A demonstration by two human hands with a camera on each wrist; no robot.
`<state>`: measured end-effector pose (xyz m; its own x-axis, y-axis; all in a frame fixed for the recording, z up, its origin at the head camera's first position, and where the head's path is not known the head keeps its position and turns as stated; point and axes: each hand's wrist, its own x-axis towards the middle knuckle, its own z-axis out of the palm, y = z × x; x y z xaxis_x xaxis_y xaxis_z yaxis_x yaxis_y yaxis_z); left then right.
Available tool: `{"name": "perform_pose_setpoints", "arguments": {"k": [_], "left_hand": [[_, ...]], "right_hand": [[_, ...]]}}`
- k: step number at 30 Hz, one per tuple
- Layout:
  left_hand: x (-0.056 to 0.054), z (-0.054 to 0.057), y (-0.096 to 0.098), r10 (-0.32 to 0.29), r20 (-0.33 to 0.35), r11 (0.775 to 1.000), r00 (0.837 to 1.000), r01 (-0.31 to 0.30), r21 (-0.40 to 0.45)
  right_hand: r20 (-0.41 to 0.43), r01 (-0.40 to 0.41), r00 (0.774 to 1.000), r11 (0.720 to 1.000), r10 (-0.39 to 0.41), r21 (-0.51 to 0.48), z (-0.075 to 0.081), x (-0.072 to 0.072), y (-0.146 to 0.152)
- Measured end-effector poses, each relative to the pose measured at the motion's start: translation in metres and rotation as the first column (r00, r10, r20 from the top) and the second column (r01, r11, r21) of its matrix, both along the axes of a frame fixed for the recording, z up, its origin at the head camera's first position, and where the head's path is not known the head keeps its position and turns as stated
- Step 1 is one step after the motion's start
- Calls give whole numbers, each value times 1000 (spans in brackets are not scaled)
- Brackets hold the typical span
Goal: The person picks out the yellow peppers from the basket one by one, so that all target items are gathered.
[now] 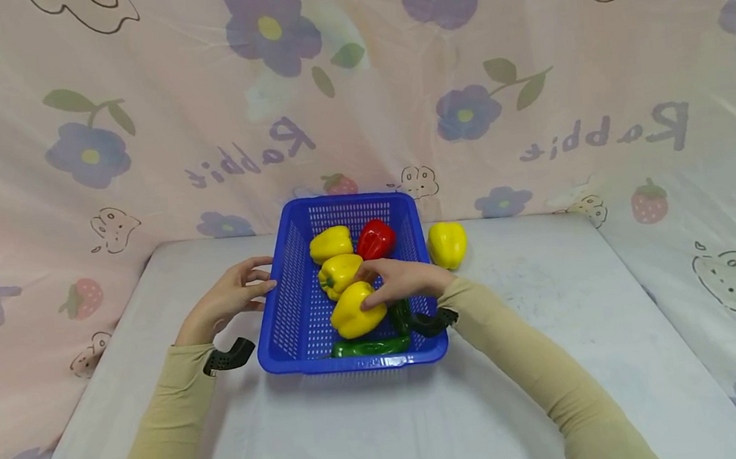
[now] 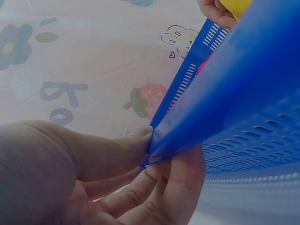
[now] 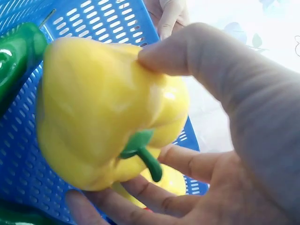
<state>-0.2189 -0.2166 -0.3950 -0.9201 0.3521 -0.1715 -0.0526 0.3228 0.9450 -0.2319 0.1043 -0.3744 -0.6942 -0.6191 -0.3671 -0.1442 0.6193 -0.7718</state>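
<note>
A blue perforated plastic basket (image 1: 355, 364) stands on the table. My left hand (image 1: 233, 296) pinches its left rim, thumb on one side and fingers on the other in the left wrist view. Over the basket, my right hand (image 1: 407, 278) holds a yellow bell pepper (image 3: 89, 112), thumb on one face and fingers beneath, its green stem pointing toward the palm. Behind it in the basket lie two yellow bell peppers, one farther back (image 1: 331, 244) and one closer (image 1: 336, 278), beside a red bell pepper (image 1: 376, 239). A long green pepper (image 1: 372, 346) lies along the front wall.
Another yellow bell pepper (image 1: 448, 245) rests on the white table (image 1: 536, 294), just right of the basket. A second green pepper (image 1: 400, 317) is partly hidden under my right hand. Printed cloth (image 1: 370, 124) hangs behind the table and at both sides.
</note>
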Motion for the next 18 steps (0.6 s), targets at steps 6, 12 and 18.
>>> {"name": "perform_pose_setpoints", "arguments": {"k": [6, 12, 18], "left_hand": [[-1, -2, 0, 2, -3, 1000, 1000, -2, -7], [-1, -3, 1, 13, -1, 1000, 1000, -13, -6], [0, -1, 1, 14, -9, 1000, 1000, -14, -12]], "right_hand": [[-74, 1, 997, 1000, 1, 21, 1, 3, 5], [-88, 6, 996, 1000, -6, 1, -2, 4, 11], [-107, 47, 993, 999, -46, 0, -1, 7, 17]]}}
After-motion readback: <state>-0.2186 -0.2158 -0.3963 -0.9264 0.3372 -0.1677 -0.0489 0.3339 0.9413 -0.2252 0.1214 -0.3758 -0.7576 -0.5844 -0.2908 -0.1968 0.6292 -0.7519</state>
